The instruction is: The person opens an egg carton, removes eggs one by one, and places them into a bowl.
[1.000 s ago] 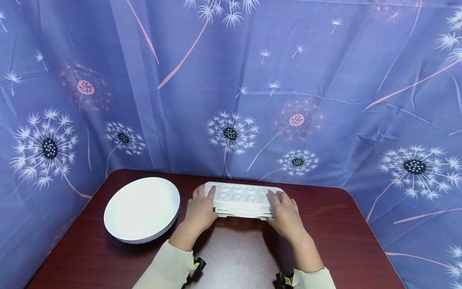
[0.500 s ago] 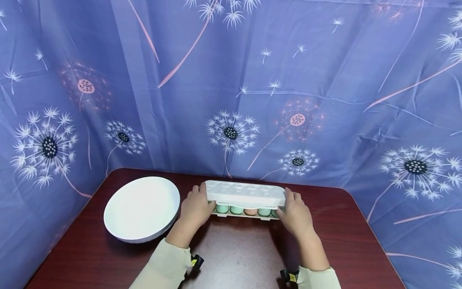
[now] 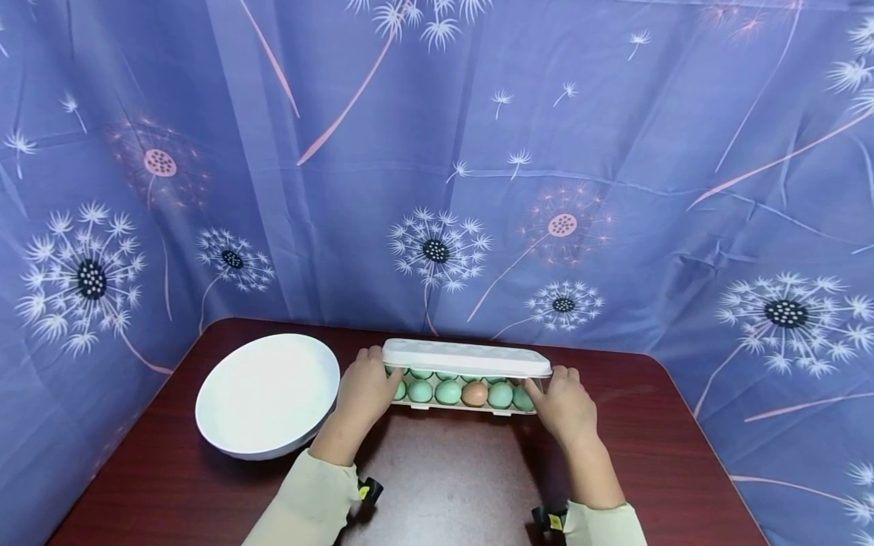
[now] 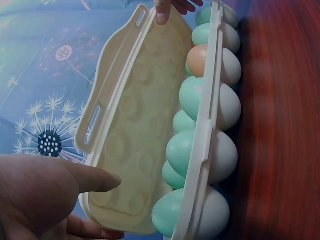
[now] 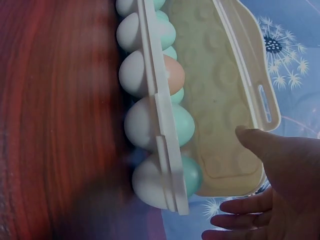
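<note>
Now the step in hand seems to be opening the egg carton (image 4: 204, 140), which lies at the far part of the table (image 3: 451, 470), to the right of the white bowl (image 3: 269, 394). Its lid (image 3: 464, 358) is tilted up only partly, so the front row shows well: green eggs (image 3: 448, 392) and one brown egg (image 3: 475, 393). The left hand (image 3: 362, 387) and right hand (image 3: 568, 409) are at its two ends; each grip is spread, thumb inside, fingers outside. How firmly they press, I cannot tell. Probably, the next move calls for turning the lid further back, evenly and gently.
</note>
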Motion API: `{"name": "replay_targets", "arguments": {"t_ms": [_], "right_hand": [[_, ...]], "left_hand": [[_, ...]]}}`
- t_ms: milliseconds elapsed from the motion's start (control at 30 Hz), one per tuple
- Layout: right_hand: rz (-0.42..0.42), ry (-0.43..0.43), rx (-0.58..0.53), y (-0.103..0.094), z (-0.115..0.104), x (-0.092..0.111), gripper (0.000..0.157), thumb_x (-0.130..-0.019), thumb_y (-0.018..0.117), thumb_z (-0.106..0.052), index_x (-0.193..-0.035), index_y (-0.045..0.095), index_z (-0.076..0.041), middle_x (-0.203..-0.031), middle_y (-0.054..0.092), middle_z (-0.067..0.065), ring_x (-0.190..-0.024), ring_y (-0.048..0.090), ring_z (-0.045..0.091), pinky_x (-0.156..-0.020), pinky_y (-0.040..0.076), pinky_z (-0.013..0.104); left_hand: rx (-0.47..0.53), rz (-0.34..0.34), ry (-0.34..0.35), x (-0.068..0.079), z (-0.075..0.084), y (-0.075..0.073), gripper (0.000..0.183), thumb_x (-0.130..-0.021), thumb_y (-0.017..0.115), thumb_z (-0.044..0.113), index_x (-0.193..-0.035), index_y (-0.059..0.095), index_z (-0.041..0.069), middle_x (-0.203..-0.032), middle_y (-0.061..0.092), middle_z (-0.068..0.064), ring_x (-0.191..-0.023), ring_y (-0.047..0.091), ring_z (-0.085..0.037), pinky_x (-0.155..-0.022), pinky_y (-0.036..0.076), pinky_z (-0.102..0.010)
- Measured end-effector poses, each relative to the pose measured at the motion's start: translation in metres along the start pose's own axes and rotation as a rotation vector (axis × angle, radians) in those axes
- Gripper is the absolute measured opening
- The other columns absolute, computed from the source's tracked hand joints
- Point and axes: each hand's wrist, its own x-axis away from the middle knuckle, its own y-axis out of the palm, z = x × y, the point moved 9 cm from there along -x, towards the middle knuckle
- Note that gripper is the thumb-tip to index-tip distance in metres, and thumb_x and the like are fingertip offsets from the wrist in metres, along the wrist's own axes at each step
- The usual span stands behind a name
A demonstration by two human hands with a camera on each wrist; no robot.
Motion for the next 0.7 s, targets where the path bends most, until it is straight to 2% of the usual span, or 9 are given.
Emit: {"name": "replay_targets", "arguments": {"t_ms": [167, 367, 533, 700], "right_hand": [[0.01, -0.008, -0.03, 0.001, 0.001, -0.001, 0.067, -0.098, 0.058, -0.046, -0.126, 0.051, 0.015, -0.116, 0.054, 0.033, -0.094, 0.065, 0.054, -0.078, 0.053, 0.062], [0.07, -0.012, -0.107, -0.001, 0.006, -0.004, 0.065, -0.1, 0.054, -0.047, -0.127, 0.055, 0.013, -0.122, 0.056, 0.033, -0.103, 0.063, 0.055, -0.088, 0.051, 0.064], [0.077, -0.003, -0.219, -0.002, 0.011, -0.009, 0.06, -0.102, 0.053, -0.04, -0.132, 0.055, 0.012, -0.131, 0.056, 0.034, -0.121, 0.057, 0.052, -0.103, 0.045, 0.061], [0.111, 0.024, -0.333, -0.003, 0.014, -0.012, 0.058, -0.102, 0.053, -0.039, -0.135, 0.057, 0.009, -0.136, 0.056, 0.032, -0.129, 0.053, 0.049, -0.109, 0.041, 0.059]], "left_hand": [[-0.015, -0.011, -0.019, -0.001, -0.002, -0.001, 0.041, -0.099, 0.06, 0.029, -0.103, 0.065, -0.011, -0.087, 0.064, -0.022, -0.08, 0.067, -0.039, -0.07, 0.056, -0.051], [-0.024, -0.043, -0.066, -0.001, -0.006, 0.0, 0.047, -0.101, 0.056, 0.038, -0.1, 0.067, -0.007, -0.086, 0.065, -0.019, -0.079, 0.068, -0.039, -0.066, 0.056, -0.052], [-0.018, -0.063, -0.087, -0.002, -0.008, -0.001, 0.051, -0.101, 0.055, 0.041, -0.113, 0.067, -0.007, -0.096, 0.068, -0.02, -0.089, 0.07, -0.04, -0.072, 0.057, -0.053], [0.049, -0.044, -0.082, -0.004, -0.009, -0.002, 0.054, -0.102, 0.052, 0.038, -0.129, 0.062, -0.008, -0.116, 0.067, -0.026, -0.104, 0.068, -0.043, -0.085, 0.056, -0.056]]}}
